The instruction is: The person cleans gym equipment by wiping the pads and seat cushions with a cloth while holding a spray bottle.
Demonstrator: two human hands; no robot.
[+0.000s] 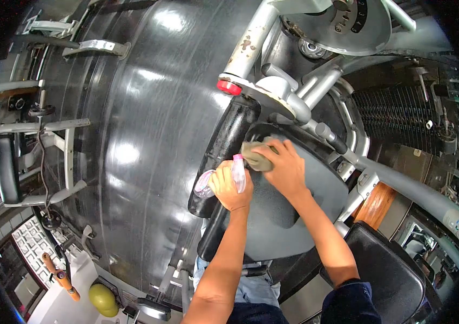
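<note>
At the near side, the padded seat (313, 232) of a weight machine spreads broad and smooth, black with a grey sheen where the light catches it. Over its left side, the person's left hand (230, 188) has its grip wrapped round a spray bottle (238, 174), clear plastic with a faint pinkish tint and a bright pink nozzle (237, 157). The bottle's body pokes out left of the knuckles, above the black roller pad (218, 148). That forearm reaches almost straight out from the near side.

A touch farther on, the right hand (285, 166) has its grip bunched around a cloth (256, 156), dull khaki, soft and crumpled, its left end showing just beside the nozzle. The cloth lies over the far left part of the seat; the fingers bend across its top, back of the hand upward, and the forearm slants in from the near right.

Beyond them, a red end cap (229, 87) tips a chipped frame tube (248, 46), with a round numbered plate (343, 32) farther right.
</note>
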